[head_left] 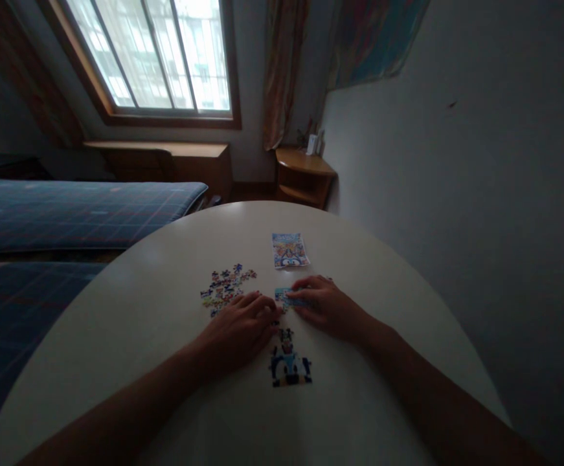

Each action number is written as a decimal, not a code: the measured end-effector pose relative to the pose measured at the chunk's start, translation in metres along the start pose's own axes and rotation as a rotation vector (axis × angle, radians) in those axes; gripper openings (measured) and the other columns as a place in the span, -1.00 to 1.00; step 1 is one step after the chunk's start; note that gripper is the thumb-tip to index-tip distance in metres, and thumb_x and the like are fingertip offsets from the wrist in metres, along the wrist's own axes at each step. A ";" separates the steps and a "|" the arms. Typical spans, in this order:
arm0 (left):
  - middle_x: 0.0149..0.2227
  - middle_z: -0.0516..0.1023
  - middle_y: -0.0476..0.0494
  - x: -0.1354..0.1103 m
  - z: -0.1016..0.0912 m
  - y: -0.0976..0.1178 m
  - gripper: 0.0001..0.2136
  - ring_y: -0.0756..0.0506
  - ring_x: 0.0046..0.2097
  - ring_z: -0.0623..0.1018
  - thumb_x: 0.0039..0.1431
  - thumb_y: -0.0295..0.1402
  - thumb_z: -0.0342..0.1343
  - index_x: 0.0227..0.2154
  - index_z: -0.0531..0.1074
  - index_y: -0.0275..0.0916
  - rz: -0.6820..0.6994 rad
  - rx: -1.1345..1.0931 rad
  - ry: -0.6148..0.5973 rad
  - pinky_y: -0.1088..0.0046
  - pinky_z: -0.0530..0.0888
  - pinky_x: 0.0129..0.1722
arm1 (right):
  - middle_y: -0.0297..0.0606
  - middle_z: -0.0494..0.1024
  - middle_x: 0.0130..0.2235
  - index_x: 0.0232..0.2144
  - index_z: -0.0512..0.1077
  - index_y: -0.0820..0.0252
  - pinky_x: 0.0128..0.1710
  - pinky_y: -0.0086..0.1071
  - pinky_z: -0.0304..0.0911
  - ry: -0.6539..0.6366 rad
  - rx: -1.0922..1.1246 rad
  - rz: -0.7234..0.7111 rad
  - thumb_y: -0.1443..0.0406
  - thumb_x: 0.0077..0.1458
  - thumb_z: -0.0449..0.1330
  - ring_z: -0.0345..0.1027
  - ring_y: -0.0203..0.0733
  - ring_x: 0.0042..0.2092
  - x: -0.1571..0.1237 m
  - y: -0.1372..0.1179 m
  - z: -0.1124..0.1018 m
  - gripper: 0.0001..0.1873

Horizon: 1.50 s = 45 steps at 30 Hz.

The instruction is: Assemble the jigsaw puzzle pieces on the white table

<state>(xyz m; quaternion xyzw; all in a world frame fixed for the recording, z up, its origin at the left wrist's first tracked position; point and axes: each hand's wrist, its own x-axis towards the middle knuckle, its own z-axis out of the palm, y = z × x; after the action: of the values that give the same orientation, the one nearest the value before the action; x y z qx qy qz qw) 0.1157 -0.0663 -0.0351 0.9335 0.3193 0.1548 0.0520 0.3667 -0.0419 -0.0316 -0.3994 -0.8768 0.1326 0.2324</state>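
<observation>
My left hand (247,325) rests low over the table with its fingers curled together. Their tips meet beside the joined blue jigsaw section (282,296), and whatever they pinch is too small and dark to make out. From the other side my right hand (329,307) lies with fingers stretched and apart over that section, covering its right part. Closer to me is a joined penguin-face jigsaw section (290,371), with a few pieces (286,338) running up from it. A pile of loose jigsaw pieces (223,288) lies beyond my left hand.
A small printed picture sheet (289,251) lies on the round white table (359,259), beyond my hands. To the left is a bed with a blue plaid cover (82,210). A wooden corner shelf (305,162) stands behind the table, and a wall (480,194) runs along the right.
</observation>
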 end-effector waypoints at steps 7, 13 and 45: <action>0.05 0.45 -0.19 0.000 -0.001 0.002 -0.70 -0.23 0.07 0.39 0.35 -0.34 -0.01 0.10 0.34 -0.17 0.006 0.020 -0.009 0.14 0.38 0.06 | -0.14 0.54 -0.03 -0.05 0.55 0.02 0.07 -0.06 0.26 0.002 0.005 0.000 0.33 0.14 0.26 0.41 -0.09 0.01 0.000 0.001 0.000 -0.70; 0.04 0.45 -0.21 0.001 -0.003 0.005 -0.68 -0.24 0.05 0.41 0.35 -0.35 -0.02 0.12 0.33 -0.21 -0.015 0.049 -0.023 0.12 0.38 0.04 | -0.15 0.53 -0.01 -0.04 0.56 0.02 0.09 -0.08 0.25 0.001 0.017 0.002 0.31 0.16 0.26 0.39 -0.10 0.03 -0.001 0.002 0.002 -0.71; 0.11 0.48 -0.16 -0.005 -0.001 -0.001 -0.74 -0.27 0.13 0.43 0.34 -0.36 0.00 0.05 0.37 -0.22 0.044 0.035 0.011 0.07 0.45 0.06 | -0.14 0.53 -0.02 -0.06 0.56 0.06 0.10 -0.08 0.24 -0.020 0.045 0.021 0.32 0.15 0.25 0.38 -0.09 0.03 0.001 0.002 0.002 -0.72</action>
<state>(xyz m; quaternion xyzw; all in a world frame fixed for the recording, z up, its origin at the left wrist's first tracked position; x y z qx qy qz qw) 0.1113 -0.0683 -0.0356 0.9401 0.3019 0.1553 0.0304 0.3666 -0.0403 -0.0335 -0.4019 -0.8717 0.1587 0.2313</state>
